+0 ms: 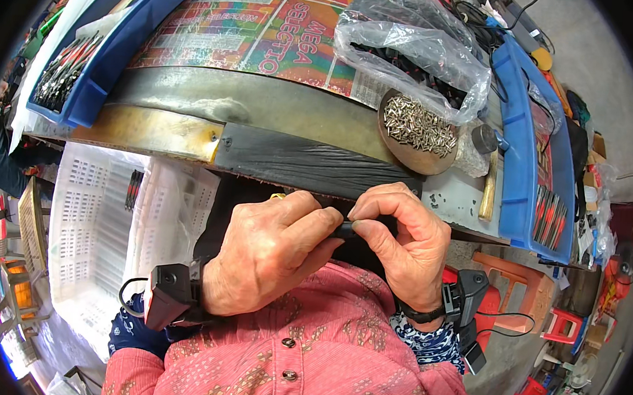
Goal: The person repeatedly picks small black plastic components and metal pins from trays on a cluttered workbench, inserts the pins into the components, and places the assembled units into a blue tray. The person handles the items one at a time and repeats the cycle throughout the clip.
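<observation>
My left hand (272, 249) and my right hand (405, 240) meet in front of my chest, just below the bench's near edge. Between their fingertips is a small black piece (344, 229), mostly covered by the fingers; its exact kind does not show. The left fingers are curled around one end, while the right thumb and forefinger pinch the other. A bit of yellow (278, 196) shows beside the left knuckles, too small to name. Beyond the right hand, a brown bowl (402, 153) heaped with small metal pins (418, 124) stands on the bench.
A hammer (489, 191) lies right of the bowl, with a clear plastic bag (414, 54) behind. Blue trays (92, 97) (513, 160) holding slim red and black pieces flank the bench (279, 107). A white perforated crate (94, 233) sits at my left, an orange stool (527, 285) at right.
</observation>
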The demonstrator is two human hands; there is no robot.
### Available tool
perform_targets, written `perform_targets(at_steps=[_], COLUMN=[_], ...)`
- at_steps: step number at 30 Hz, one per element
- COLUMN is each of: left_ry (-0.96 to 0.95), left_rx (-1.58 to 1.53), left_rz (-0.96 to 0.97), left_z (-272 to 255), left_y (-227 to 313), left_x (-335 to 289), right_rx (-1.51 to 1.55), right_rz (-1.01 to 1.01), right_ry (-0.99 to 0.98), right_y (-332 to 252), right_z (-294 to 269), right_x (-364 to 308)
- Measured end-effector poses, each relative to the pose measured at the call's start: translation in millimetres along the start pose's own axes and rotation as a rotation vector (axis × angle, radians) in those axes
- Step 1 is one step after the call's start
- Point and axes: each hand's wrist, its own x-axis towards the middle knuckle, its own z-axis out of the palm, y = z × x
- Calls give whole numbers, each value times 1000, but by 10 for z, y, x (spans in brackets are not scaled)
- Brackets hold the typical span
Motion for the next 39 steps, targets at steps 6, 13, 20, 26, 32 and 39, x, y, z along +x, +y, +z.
perform_targets(at_steps=[6, 13, 20, 26, 32, 39], left_ry=[0, 48, 74, 102, 106, 88], left_rx=[52, 70, 151, 168, 163, 143], left_rz=[8, 72, 143, 154, 160, 128], left_z=[26, 82, 125, 83, 91, 62], left_y=[-13, -70, -97, -62, -68, -59], left_x=[-12, -23, -48, -21, 18, 34], right_rx=[-202, -306, -349, 287, 420, 541], right_rz=[-107, -273, -318, 428, 492, 424], right_ry=[51, 67, 59, 132, 11, -15], right_y=[-28, 2, 33, -108, -55, 41], right_z=[36, 65, 90, 110, 43, 45], right_x=[-12, -45, -80, -123, -123, -134])
